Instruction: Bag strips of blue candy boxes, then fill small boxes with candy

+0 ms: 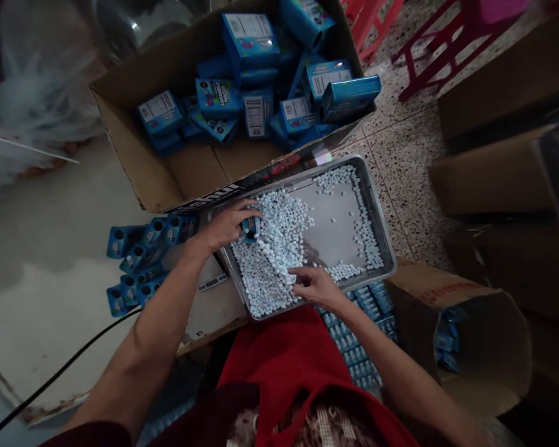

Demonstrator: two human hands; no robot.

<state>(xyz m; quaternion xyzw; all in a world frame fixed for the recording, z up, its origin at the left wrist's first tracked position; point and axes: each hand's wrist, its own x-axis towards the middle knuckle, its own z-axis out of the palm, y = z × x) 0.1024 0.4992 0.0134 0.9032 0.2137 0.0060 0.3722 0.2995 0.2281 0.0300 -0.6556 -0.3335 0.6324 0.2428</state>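
My left hand (227, 225) is closed around a small blue candy box (250, 230), its dark opening facing up at the left part of a metal tray (388, 239). White and pale blue round candies (279, 217) lie heaped beside the box and under both hands. My right hand (314, 287) is at the tray's near edge, index finger stretched into the candies and thumb a little apart from it. I see nothing held in it, though the candies partly hide its fingertips.
Behind the tray stands a cardboard carton (121, 149) with many blue boxes. Several open blue boxes (140, 254) stand on the table at left, near a black cable (74, 357). Another carton (494, 329) is at right; rows of blue packs (354, 341) lie below the tray.
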